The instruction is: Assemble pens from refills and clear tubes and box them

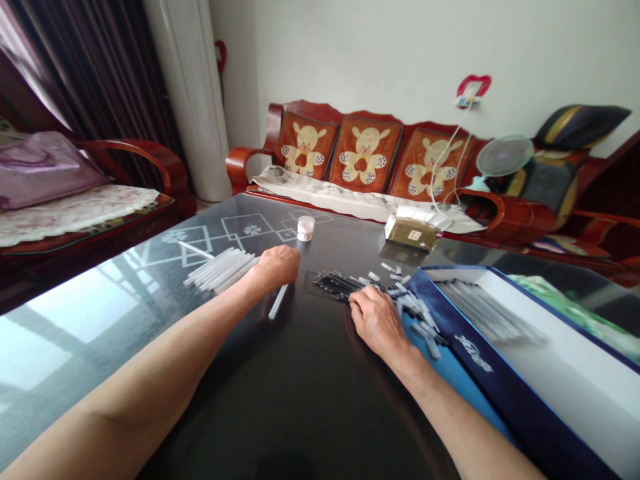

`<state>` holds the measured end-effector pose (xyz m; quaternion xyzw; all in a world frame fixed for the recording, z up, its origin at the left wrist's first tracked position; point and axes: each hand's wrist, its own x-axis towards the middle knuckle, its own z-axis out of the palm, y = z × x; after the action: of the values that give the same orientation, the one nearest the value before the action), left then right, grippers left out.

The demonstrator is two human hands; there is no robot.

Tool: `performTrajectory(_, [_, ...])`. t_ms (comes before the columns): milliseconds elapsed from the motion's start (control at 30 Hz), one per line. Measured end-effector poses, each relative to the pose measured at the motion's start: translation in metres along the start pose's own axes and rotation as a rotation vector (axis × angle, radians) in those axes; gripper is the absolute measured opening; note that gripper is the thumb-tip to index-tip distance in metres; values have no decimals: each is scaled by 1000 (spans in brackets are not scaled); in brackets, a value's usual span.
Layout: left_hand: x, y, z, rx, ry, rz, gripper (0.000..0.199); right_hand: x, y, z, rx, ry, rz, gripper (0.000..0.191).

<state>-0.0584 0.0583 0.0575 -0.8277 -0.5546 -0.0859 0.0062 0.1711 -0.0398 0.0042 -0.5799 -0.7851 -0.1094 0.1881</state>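
Observation:
My left hand [280, 265] is closed around one end of a translucent white tube [278, 301], which slants down below it over the dark table. Left of that hand lies a pile of similar white tubes [223, 268]. My right hand [376, 317] rests with curled fingers at the near end of a bunch of thin black refills [335, 283]; what its fingertips hold, if anything, is hidden. Small grey and clear caps [423, 317] are scattered right beside it, partly on a blue surface.
A blue box with white inside [565, 373] holds more slender grey pieces at the right. A small round jar [305, 228] and a tissue box [413, 231] stand farther back on the glossy table [300, 400]. Behind are a wooden sofa and a fan [505, 157].

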Motion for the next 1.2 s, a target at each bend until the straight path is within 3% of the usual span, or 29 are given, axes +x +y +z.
performTrajectory(100, [-4,5,-13,34,-120,28,30,0,1,-1,-15,-5,-2,21])
performTrajectory(300, [-11,8,-12,-66,-167,408,41,6,5,-6,36,-119,67,18])
performTrajectory(367, [-11,13,-10,-56,-187,467,43,8,6,-6,46,-142,90,18])
performTrajectory(567, [-15,35,-12,-11,-308,663,31,11,6,-2,-27,-125,99,19])
performTrajectory(733, [-18,45,-5,-73,-336,713,20,13,5,2,-59,-99,92,19])
performTrajectory(900, [-11,42,6,-159,-240,679,16,12,7,6,-42,-32,93,14])
performTrajectory(1067, [0,32,25,-169,13,530,29,10,14,16,-1,187,107,16])
performTrajectory(1200, [0,32,33,-71,91,464,36,9,17,23,21,319,61,23])
